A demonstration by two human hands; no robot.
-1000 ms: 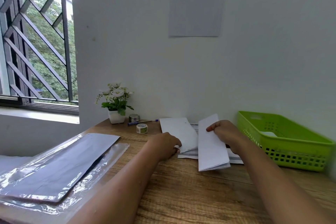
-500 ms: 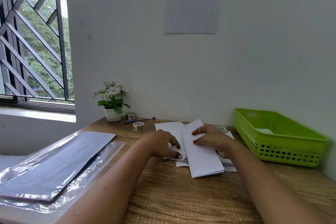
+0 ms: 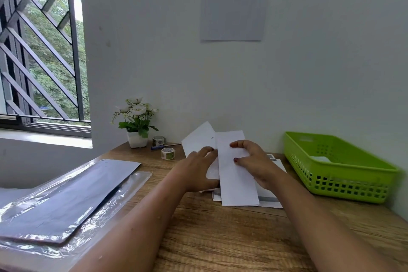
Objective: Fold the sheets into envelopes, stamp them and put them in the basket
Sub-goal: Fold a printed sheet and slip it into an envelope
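- Now the long folded white paper sheet [image 3: 235,181] lies on the wooden counter [image 3: 220,238], no longer lifted.
- Left hand [image 3: 196,168] and right hand [image 3: 254,161] are flat, pressing it.
- Likely creasing; stamping pending.

Daylight came in from the window [image 3: 39,51] on the left, where the sky between the bars was blown out to white. The room was evenly bright, with only soft, faint shadows on the table [image 3: 220,238]. The plastic sleeve [image 3: 114,201] threw patchy glare. The wide lens bowed the window bars. The green basket [image 3: 340,174] was smeared by blur at its right end, and the print on the wall notice [image 3: 231,11] was too small to read.
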